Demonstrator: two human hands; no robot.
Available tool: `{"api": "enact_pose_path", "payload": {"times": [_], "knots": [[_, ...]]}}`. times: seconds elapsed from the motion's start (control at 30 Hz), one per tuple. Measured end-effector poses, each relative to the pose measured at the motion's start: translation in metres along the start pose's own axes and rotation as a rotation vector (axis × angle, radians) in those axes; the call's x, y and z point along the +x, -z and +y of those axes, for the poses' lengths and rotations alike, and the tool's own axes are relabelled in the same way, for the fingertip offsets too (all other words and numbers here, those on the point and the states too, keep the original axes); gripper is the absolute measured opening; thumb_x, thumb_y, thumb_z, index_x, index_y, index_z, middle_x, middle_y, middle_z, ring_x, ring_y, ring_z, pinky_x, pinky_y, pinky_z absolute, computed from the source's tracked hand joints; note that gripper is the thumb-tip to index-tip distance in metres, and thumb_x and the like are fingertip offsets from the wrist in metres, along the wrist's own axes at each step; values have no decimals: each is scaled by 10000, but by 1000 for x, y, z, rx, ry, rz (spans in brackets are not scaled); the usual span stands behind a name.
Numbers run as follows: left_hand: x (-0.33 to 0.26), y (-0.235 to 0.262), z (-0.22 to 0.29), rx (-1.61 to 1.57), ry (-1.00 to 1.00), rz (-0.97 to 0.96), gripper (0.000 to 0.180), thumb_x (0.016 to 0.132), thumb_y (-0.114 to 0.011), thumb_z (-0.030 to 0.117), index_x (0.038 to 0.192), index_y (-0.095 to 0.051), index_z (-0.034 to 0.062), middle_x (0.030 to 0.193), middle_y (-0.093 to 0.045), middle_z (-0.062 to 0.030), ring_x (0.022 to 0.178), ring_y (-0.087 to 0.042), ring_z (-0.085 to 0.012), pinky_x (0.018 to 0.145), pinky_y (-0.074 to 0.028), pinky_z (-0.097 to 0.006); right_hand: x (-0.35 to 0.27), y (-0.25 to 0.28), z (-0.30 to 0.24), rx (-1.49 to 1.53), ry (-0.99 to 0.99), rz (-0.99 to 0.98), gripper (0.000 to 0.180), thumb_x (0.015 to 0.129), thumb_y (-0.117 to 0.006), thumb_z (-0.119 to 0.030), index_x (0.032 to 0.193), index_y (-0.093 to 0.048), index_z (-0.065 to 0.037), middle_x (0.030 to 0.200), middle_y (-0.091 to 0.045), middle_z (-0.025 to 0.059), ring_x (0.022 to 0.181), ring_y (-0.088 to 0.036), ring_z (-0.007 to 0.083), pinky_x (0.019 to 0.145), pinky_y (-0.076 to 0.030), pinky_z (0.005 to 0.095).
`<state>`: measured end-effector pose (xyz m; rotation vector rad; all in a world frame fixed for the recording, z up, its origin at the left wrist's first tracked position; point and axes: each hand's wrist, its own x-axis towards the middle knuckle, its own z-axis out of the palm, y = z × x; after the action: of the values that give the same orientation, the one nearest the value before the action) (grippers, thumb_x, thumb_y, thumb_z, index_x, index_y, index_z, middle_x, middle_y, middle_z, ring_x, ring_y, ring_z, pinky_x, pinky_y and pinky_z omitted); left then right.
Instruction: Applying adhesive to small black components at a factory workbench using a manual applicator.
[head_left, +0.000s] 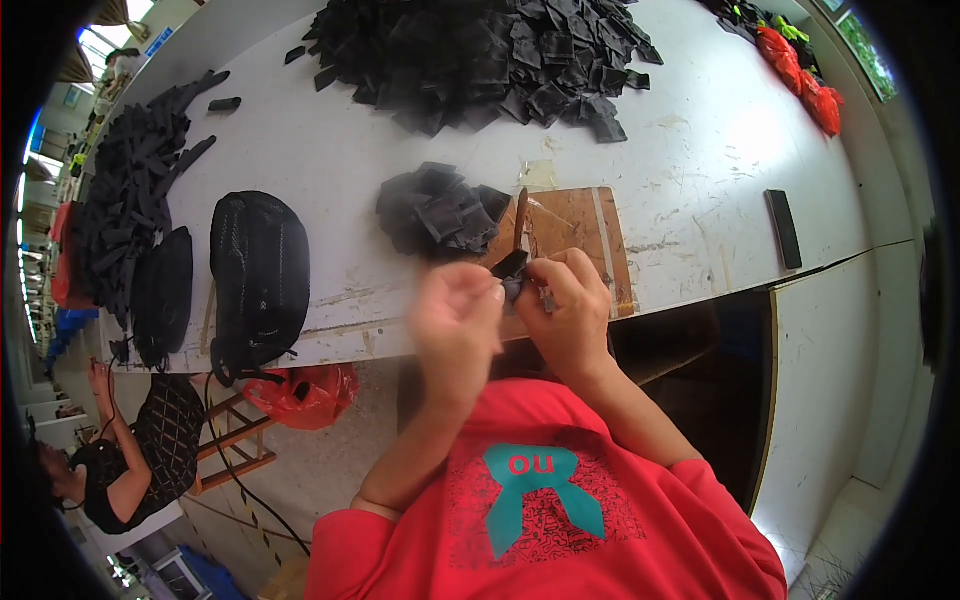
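Observation:
My right hand (570, 305) is closed in a pinch at the table's front edge, with a small black fabric piece (511, 264) at its fingertips. Something greyish shows just under that piece, too small to make out. Close beside it on the left is my left hand (455, 320), smeared by motion, its fingers bent near the piece; whether they grip it does not show. A brown wooden board (575, 235) lies beyond my right hand, and a thin brown stick-like tool (521, 215) points away from me over it. A small heap of flat black pieces (430, 212) sits left of the board.
A large pile of black pieces (480, 60) covers the table's far middle. Black strips (130, 180) and two black pouches (262, 280) lie left. A dark flat bar (783, 229) rests right. Below the edge hangs a red plastic bag (310, 395); another person (120, 465) sits at left.

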<state>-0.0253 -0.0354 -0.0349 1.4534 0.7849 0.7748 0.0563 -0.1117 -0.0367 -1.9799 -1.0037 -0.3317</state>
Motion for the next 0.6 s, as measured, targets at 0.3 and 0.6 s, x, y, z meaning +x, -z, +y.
{"api": "enact_pose_path", "payload": {"times": [0.3,0.6], "knots": [[9,7,0,-133,-8,-169,178,719,-531,-56,881,-510,14,791,-554,-46,522,-451,-39,453,-368,-160,7,14,11,1745,-1131,-586,100,807,-571,-144,784,-582,-47,633,-488,-33,534,-375,27,466,-306,166],[51,8,67,-1489,533,-903,233,866,-402,27,1093,-410,-24,825,-562,-146,277,-290,-15,264,-208,-183,95,56,-26,1131,-637,-582,269,855,-538,-296,734,-568,-57,595,-426,-64,545,-349,11,456,-279,170]]}}
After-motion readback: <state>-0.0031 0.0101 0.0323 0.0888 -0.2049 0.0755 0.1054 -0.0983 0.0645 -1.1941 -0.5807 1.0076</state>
